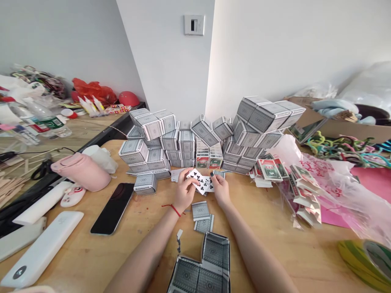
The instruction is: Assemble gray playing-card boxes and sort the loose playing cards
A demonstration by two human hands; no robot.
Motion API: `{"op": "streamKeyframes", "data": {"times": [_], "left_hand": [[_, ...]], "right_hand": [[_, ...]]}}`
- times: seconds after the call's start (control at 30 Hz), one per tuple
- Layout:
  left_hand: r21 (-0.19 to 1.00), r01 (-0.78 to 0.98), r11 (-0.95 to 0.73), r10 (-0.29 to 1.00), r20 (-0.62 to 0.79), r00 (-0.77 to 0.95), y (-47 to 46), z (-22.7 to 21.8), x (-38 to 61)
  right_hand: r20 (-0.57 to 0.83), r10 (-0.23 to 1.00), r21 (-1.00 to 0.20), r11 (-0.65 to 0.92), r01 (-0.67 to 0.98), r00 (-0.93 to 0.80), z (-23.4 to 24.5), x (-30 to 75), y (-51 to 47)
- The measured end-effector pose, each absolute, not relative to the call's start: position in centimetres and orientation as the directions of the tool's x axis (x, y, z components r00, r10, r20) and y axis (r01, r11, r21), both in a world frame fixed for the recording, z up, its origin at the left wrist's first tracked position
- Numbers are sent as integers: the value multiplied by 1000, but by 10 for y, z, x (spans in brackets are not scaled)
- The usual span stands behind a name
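Observation:
My left hand pinches a playing card, a club card with its face up. A second club card overlaps it and is gripped at its right edge by my right hand. Below the hands, folded card pieces with grey patterned backs lie on the wooden table. Close to me stands a block of joined boxes folded from such cards. Behind the hands rise several stacks of card boxes, with upright card packs in the middle.
A black phone, a pink cup and a white handheld device lie at left. On the right are opened card packs, emptied cartons, plastic bags and yellow-green tape.

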State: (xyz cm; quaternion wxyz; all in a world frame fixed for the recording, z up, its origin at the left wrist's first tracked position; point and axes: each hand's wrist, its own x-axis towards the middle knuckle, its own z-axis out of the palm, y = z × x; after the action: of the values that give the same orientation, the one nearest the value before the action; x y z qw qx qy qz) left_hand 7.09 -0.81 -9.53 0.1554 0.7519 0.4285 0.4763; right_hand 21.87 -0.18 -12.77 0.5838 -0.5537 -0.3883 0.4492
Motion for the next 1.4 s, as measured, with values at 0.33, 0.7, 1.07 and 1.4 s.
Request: {"op": "streamKeyframes", "data": {"times": [0.33,0.7,1.07,1.4], "left_hand": [[806,306,-507,855,427,294,-6,-100,75],[989,3,-151,984,150,100,5,-114,74],[977,166,-133,991,136,-6,8,-115,74],[980,197,-39,999,38,9,3,-109,76]], "right_hand": [[-48,994,-987,-31,-157,102,-115,218,-8],[-20,992,-975,9,-222,127,-120,218,-5],[4,998,-980,16,-198,61,-121,219,-5],[-2,1000,-979,1,-203,14,-125,222,-4]]}}
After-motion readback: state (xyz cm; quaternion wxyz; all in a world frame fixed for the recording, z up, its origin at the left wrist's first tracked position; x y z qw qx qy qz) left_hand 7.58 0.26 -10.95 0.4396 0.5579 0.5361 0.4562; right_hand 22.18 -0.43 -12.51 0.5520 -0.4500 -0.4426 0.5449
